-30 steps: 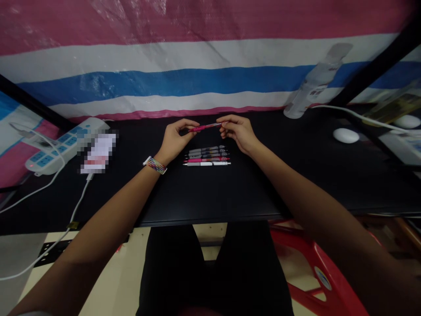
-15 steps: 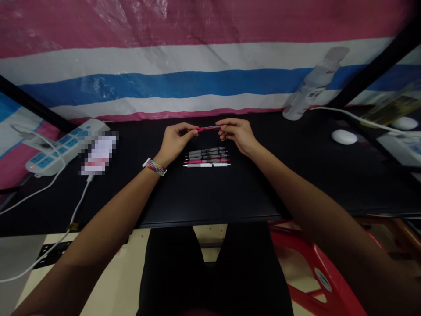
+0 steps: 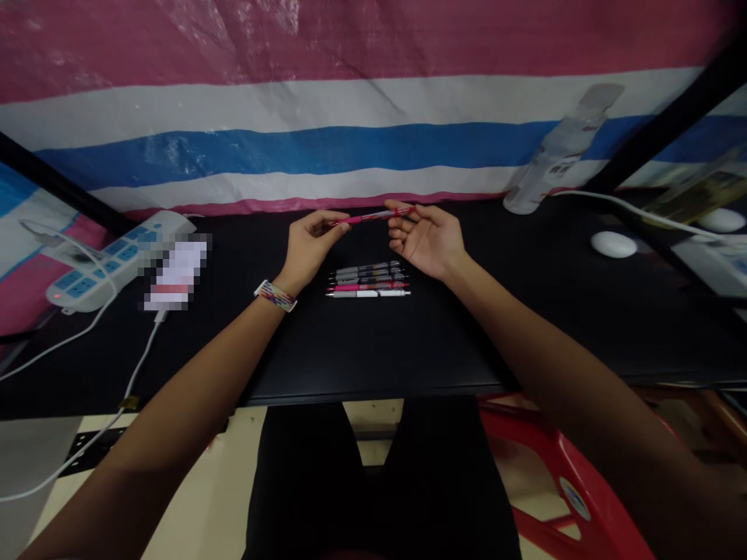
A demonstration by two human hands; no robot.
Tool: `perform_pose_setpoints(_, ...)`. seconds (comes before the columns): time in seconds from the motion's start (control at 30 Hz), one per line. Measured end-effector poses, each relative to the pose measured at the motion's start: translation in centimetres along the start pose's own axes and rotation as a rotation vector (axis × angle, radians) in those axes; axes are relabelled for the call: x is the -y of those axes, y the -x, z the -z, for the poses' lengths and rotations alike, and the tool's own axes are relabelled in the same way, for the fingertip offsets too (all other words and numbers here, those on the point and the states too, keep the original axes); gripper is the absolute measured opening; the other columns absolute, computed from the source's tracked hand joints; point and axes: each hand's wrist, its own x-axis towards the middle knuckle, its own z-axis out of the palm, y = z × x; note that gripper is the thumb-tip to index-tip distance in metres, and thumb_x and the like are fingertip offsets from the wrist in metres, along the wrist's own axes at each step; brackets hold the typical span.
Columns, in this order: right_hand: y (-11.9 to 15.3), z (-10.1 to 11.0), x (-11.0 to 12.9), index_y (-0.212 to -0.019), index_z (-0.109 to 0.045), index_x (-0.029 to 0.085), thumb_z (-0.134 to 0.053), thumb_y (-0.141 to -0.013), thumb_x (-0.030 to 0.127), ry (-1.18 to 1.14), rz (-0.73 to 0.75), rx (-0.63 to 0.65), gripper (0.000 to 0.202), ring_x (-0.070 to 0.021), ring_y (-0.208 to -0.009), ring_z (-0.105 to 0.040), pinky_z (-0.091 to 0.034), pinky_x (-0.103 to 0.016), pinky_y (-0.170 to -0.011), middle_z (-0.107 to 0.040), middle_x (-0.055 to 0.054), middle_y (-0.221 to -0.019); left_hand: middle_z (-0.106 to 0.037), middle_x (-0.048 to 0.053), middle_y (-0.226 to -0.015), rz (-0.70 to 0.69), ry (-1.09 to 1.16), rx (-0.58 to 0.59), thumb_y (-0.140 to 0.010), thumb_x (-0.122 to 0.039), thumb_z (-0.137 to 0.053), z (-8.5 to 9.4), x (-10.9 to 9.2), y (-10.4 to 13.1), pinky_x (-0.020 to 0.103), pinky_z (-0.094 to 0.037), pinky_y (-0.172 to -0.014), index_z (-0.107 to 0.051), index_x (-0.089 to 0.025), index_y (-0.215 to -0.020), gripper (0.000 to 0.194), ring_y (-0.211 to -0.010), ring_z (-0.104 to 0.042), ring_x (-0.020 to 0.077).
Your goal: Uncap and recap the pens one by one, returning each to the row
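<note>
A red pen [image 3: 373,215] is held up above the far part of the black table, its right end slightly higher. Its left end is pinched between the thumb and fingers of my left hand [image 3: 310,245]. My right hand [image 3: 430,239] is turned palm up at the other end, with the thumb against the pen's tip end and the fingers curled behind it. Below the hands, several pens lie side by side: grey and dark pens [image 3: 367,271], a pink-red pen [image 3: 369,286] and a white pen [image 3: 367,294] closest to me.
On the left are a white power strip [image 3: 105,268], a blurred-out phone [image 3: 177,274] and its white cable [image 3: 143,362]. To the right stand a clear bottle [image 3: 548,163] and a white computer mouse [image 3: 614,244]. A striped sheet [image 3: 292,148] hangs behind the black table [image 3: 373,350].
The red pen's right end has risen and more of the pen shows. My right hand has rolled palm up and shifted slightly right; my left hand keeps its pinch.
</note>
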Motion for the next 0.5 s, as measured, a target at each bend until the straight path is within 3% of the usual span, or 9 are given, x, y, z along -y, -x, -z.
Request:
perform_pose_setpoints(0.17,-0.13,-0.24,-0.04,-0.110,-0.074,0.021,-0.065,-0.100,0.027,-0.124,-0.040,-0.019,0.015,-0.0165,-0.076,-0.067,-0.063,-0.029,-0.077,-0.073,-0.004,-0.086,-0.090,0.007,-0.104,0.042,0.107,-0.028,-0.084,-0.031,-0.095,-0.26,0.17,-0.07,0.037,-0.066,-0.100,-0.089,-0.022,-0.100,0.019,-0.100,-0.084,0.0217)
perform_pose_setpoints(0.5,-0.36,-0.13,-0.51,-0.115,-0.075,0.019,-0.062,-0.098,0.027,-0.215,-0.036,-0.042,0.023,-0.0180,-0.078,-0.064,-0.063,-0.031,-0.077,-0.072,-0.005,-0.088,-0.087,0.006,-0.096,0.093,0.171,0.001,-0.079,-0.042,-0.098,-0.48,0.47,-0.03,0.033,-0.065,-0.091,-0.087,-0.022,-0.099,0.030,-0.093,-0.081,0.0187)
